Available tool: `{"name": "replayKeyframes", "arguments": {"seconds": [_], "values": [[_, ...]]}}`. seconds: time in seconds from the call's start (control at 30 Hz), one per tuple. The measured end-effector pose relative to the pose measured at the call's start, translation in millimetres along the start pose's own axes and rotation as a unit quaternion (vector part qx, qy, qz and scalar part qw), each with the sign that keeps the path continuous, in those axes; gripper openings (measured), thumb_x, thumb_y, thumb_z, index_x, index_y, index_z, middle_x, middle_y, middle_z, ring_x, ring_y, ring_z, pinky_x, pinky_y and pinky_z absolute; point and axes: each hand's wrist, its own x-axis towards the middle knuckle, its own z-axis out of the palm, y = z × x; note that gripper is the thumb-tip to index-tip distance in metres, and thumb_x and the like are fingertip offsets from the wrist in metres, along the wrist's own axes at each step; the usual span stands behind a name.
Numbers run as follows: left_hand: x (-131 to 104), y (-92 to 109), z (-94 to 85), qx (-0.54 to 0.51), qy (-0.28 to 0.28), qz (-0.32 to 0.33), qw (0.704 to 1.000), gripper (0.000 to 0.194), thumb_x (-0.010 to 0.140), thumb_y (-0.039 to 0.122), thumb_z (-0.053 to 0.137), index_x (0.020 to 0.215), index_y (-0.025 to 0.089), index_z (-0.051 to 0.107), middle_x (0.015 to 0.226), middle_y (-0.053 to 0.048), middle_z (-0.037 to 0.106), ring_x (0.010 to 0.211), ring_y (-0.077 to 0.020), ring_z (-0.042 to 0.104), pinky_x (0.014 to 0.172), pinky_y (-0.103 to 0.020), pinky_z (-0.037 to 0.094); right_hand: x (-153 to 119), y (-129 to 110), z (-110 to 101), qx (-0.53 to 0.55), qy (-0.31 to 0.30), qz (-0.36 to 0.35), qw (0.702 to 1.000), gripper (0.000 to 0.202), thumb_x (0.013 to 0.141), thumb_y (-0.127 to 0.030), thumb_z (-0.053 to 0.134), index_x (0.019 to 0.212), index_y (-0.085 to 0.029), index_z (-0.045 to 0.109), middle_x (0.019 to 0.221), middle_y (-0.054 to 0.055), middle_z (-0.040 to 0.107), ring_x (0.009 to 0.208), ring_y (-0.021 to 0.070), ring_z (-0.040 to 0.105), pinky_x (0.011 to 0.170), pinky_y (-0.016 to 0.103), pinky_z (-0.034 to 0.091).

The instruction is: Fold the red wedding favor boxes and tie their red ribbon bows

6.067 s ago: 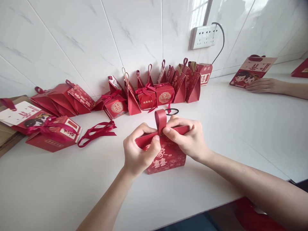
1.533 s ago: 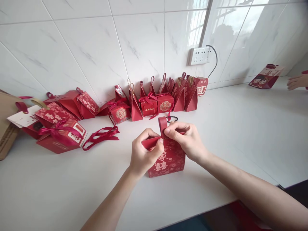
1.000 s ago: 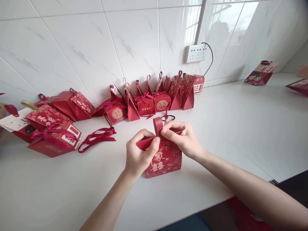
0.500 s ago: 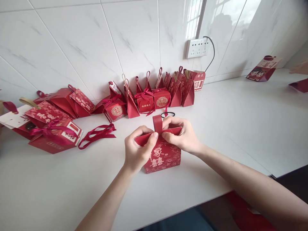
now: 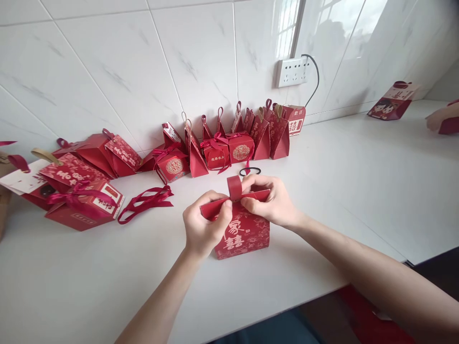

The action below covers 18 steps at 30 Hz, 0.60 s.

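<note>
A red gift box [image 5: 251, 234] with pale lettering and a floral print stands upright on the white counter in front of me. My left hand [image 5: 206, 222] pinches the left part of its top edge, thumb on the near side. On the right part of that edge, my right hand [image 5: 270, 200] grips with the thumb in front and fingers behind. Between the two hands a red ribbon loop [image 5: 234, 188] sticks up from the top. The far side of the box is hidden.
Several finished-looking red boxes [image 5: 270, 138] line the tiled wall. At left lie a bow-tied box [image 5: 82, 205] and a loose ribbon [image 5: 147, 203]. A black ring [image 5: 250, 171] rests behind my hands. Far right, another person's hand [image 5: 438, 117] touches a red item; a box [image 5: 392, 101] stands nearby.
My hands keep their hold on the box, and its ribbon loop sits slightly lower. The other person's hand at far right has moved, with the red item now upright beside it.
</note>
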Motion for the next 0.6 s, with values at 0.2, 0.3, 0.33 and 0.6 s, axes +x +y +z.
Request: {"name": "replayKeyframes", "arguments": {"seconds": [0.2, 0.3, 0.33, 0.6], "values": [[0, -23, -8.6, -0.121, -0.098, -0.062, 0.986, 0.029, 0.079, 0.047, 0.061, 0.074, 0.018, 0.061, 0.065, 0.000, 0.056, 0.058, -0.0133, 0.051, 0.055, -0.026, 0.043, 6, 2, -18, -0.050, -0.123, -0.004, 0.991, 0.022, 0.070, -0.023, 0.066, 0.091, -0.016, 0.065, 0.079, 0.000, 0.065, 0.066, 0.0113, 0.058, 0.057, 0.021, 0.048], [-2, -45, -13.5, -0.169, -0.120, -0.093, 0.974, 0.045, 0.069, 0.063, 0.065, 0.065, 0.018, 0.057, 0.064, -0.001, 0.052, 0.057, -0.0146, 0.048, 0.057, -0.030, 0.043, 13, 7, -39, -0.119, -0.276, 0.033, 0.953, 0.043, 0.063, -0.022, 0.077, 0.104, -0.016, 0.064, 0.095, 0.003, 0.068, 0.082, 0.0173, 0.064, 0.069, 0.026, 0.053], [-2, -52, -14.3, -0.175, -0.116, -0.102, 0.972, 0.048, 0.067, 0.066, 0.065, 0.063, 0.018, 0.056, 0.063, -0.001, 0.052, 0.057, -0.0152, 0.048, 0.058, -0.031, 0.044, 16, 9, -46, -0.142, -0.314, 0.058, 0.937, 0.043, 0.061, -0.022, 0.079, 0.102, -0.016, 0.066, 0.095, 0.004, 0.069, 0.084, 0.0188, 0.065, 0.071, 0.027, 0.054], [1, -65, -5.0, -0.244, -0.061, -0.183, 0.950, 0.062, 0.080, 0.074, 0.040, 0.098, 0.018, 0.061, 0.082, -0.007, 0.068, 0.072, -0.0243, 0.065, 0.062, -0.036, 0.051, 24, 31, -54, -0.042, -0.270, 0.215, 0.938, 0.041, 0.073, -0.034, 0.075, 0.108, -0.015, 0.065, 0.110, 0.009, 0.068, 0.100, 0.0220, 0.065, 0.085, 0.033, 0.055]]}}
